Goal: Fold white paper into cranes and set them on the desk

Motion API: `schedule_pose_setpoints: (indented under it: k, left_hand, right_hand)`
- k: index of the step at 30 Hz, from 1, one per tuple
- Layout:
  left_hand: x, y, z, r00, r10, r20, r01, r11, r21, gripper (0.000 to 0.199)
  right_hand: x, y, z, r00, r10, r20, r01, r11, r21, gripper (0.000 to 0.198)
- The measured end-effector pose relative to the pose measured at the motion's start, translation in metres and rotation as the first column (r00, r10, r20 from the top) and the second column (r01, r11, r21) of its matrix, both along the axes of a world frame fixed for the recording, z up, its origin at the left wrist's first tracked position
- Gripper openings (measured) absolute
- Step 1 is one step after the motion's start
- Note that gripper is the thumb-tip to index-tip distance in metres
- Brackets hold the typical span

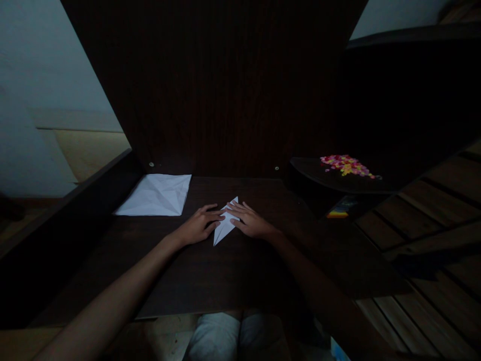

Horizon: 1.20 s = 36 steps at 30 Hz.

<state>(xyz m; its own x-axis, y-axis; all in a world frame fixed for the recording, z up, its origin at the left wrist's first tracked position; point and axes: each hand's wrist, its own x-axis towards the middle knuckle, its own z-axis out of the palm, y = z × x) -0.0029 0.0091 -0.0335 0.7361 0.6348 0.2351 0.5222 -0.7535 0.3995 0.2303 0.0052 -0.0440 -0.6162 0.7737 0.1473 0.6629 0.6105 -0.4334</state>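
White folded paper (221,232) lies on the dark desk (188,286), partly under the left hand (200,223) and the right hand (252,222). Both hands are unclenched, with fingers resting on it. Left of them lies bigger creased paper (156,196); to their right, little bright bits (347,165) sit on a shelf (306,165).
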Motion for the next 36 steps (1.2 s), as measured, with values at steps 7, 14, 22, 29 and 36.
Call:
schedule_pose_setpoints:
  k: [7, 14, 22, 29, 36]
  left_hand:
    - [-0.001, 0.000, 0.004, 0.999, -0.007, -0.052, 0.010, 0.999, 0.046, 0.035]
    - [-0.005, 0.002, 0.004, 0.997, 0.015, -0.070, -0.008, 0.995, 0.097, 0.041]
    - [-0.004, -0.004, 0.012, 0.997, 0.001, -0.082, 0.006, 0.997, 0.083, 0.039]
    - [-0.001, -0.007, 0.013, 0.997, 0.032, -0.076, -0.027, 0.998, 0.058, 0.041]
    - [-0.001, -0.006, 0.005, 1.000, -0.011, -0.029, 0.013, 0.998, 0.060, 0.043]
  right_hand:
    - [0.005, 0.002, 0.002, 0.997, 0.033, -0.066, -0.036, 0.999, -0.035, 0.049]
    - [0.010, 0.001, 0.012, 0.993, 0.059, -0.099, -0.060, 0.998, -0.003, 0.047]
    - [0.010, -0.002, 0.013, 0.993, 0.055, -0.100, -0.050, 0.998, 0.046, 0.033]
    - [0.008, 0.000, 0.011, 0.995, 0.045, -0.090, -0.040, 0.998, 0.058, 0.027]
    - [0.000, 0.000, 0.007, 0.975, -0.026, -0.222, 0.048, 0.995, 0.090, 0.031]
